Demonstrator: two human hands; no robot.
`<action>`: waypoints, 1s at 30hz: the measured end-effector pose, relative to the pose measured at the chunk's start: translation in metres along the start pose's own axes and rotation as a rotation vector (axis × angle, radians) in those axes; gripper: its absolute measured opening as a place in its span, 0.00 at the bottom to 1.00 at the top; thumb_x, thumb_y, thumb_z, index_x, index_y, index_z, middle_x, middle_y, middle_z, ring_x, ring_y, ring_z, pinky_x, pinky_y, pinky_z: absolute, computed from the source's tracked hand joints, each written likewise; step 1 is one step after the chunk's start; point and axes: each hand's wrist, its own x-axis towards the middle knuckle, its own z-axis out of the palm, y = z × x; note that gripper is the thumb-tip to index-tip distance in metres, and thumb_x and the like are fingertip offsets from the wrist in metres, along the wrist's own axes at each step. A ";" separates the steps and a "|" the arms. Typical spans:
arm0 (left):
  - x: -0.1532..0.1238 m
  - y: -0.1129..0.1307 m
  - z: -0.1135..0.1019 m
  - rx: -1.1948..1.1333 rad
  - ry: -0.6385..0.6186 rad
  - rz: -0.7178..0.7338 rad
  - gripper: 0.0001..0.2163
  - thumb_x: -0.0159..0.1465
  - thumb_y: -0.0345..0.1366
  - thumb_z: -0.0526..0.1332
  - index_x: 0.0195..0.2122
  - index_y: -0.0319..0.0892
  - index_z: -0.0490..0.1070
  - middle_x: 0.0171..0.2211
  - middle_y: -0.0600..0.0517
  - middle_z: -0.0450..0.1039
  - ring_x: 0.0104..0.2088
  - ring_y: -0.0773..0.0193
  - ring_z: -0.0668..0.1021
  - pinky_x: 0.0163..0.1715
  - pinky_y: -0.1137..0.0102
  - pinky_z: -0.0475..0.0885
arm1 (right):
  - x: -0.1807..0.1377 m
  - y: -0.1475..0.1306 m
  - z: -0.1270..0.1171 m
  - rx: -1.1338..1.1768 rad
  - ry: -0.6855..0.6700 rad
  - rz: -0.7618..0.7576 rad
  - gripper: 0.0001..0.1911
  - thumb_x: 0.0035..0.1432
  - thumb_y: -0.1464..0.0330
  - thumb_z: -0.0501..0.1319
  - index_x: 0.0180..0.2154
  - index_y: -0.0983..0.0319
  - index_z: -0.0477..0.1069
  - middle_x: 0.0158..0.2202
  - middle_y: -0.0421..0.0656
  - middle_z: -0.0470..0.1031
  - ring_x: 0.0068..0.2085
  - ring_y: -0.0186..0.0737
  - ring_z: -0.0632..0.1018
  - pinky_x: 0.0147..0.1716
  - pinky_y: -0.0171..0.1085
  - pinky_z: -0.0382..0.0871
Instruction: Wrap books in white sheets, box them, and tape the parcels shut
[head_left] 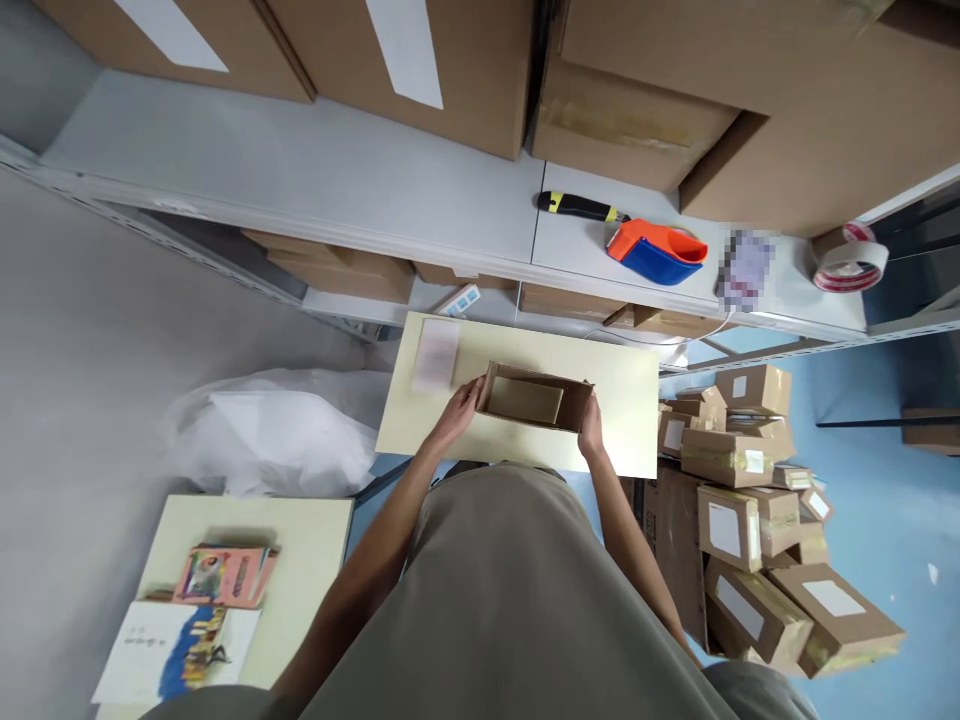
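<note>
A small cardboard box (pixel 576 402) with its top open is held over the pale yellow table (pixel 624 400) in front of me. Its inside shows the brown walls and a flat tan bottom or piece lying there; I cannot tell which. My left hand (pixel 461 408) grips the box's left end, fingers along the outer wall. At the opposite end my right hand (pixel 591 424) is closed on the right wall. On the same table, left of the box, lies a pale pinkish sheet (pixel 436 356).
Above the table a grey shelf (pixel 315 150) carries large cartons (pixel 420 60), a black-and-yellow knife (pixel 577 206), an orange-and-blue tape dispenser (pixel 656 252) and a tape roll (pixel 850 266). Packed boxes (pixel 727 525) are heaped right. White plastic (pixel 277 430) and a side table with books (pixel 225 575) stand left.
</note>
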 end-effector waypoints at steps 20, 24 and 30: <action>-0.066 0.059 0.037 0.285 0.234 0.196 0.23 0.76 0.48 0.61 0.70 0.48 0.71 0.64 0.41 0.75 0.61 0.50 0.82 0.55 0.57 0.84 | 0.076 -0.075 -0.042 -0.291 -0.162 -0.141 0.31 0.71 0.38 0.58 0.45 0.57 0.83 0.46 0.50 0.87 0.35 0.49 0.84 0.45 0.49 0.81; -0.066 0.064 0.043 0.441 0.125 0.279 0.25 0.74 0.53 0.65 0.67 0.48 0.74 0.64 0.42 0.77 0.65 0.44 0.78 0.67 0.50 0.76 | 0.067 -0.077 -0.037 -0.292 -0.284 -0.108 0.29 0.72 0.39 0.57 0.44 0.55 0.82 0.46 0.48 0.88 0.44 0.53 0.87 0.49 0.47 0.80; -0.047 0.057 0.040 0.481 0.119 0.219 0.19 0.74 0.54 0.64 0.57 0.48 0.80 0.56 0.41 0.83 0.60 0.40 0.79 0.65 0.49 0.75 | 0.055 -0.061 -0.042 -0.362 -0.308 -0.215 0.23 0.70 0.46 0.64 0.51 0.54 0.84 0.58 0.50 0.83 0.55 0.56 0.82 0.59 0.53 0.78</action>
